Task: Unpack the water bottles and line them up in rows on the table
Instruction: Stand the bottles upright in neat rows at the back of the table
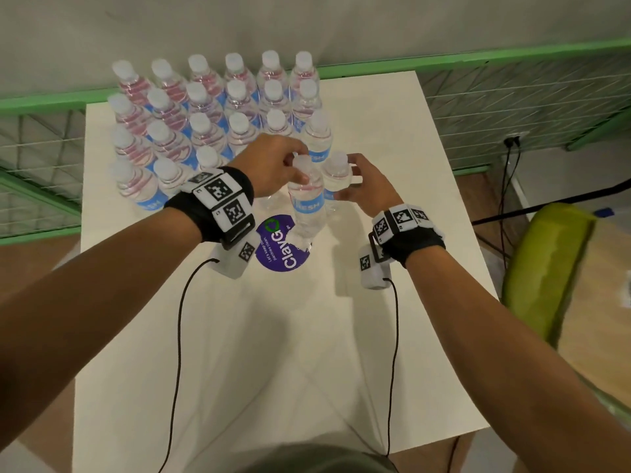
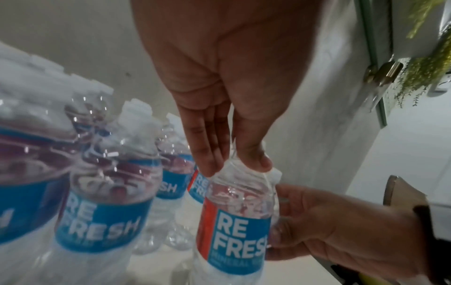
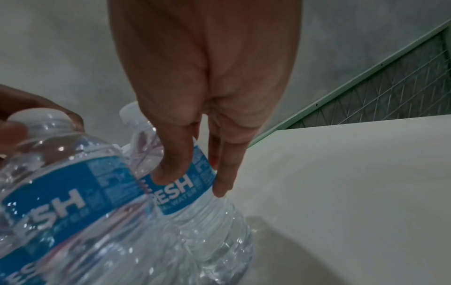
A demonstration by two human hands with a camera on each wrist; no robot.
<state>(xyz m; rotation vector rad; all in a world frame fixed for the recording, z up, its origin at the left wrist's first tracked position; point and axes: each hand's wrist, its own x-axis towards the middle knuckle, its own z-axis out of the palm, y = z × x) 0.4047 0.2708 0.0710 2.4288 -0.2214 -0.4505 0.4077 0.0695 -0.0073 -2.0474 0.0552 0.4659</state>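
White table (image 1: pixel 392 302), seen from above, with a green mesh rail (image 1: pixel 512 56) behind it. On its far left part stands the block of placed bottles (image 1: pixel 201 128), upright and close-packed in rows, white caps up, blue labels showing. A round purple sticker (image 1: pixel 283 247) lies on the tabletop just in front of the block. At the block's near right corner two further bottles are in hand. The left hand (image 1: pixel 273 169) pinches the left-hand bottle (image 1: pixel 307 199) at its cap and neck, fingers pointing down; this bottle tilts, its base over the sticker. The right hand (image 1: pixel 365 189) curls thumb and fingers round the labelled waist of the right-hand bottle (image 1: pixel 336 175), which stands upright, its base apparently on the table. The step in hand appears to be setting this pair into the front row. The next move probably calls for righting the tilted bottle, sliding both flush against their neighbours, then letting go without knocking adjacent bottles.
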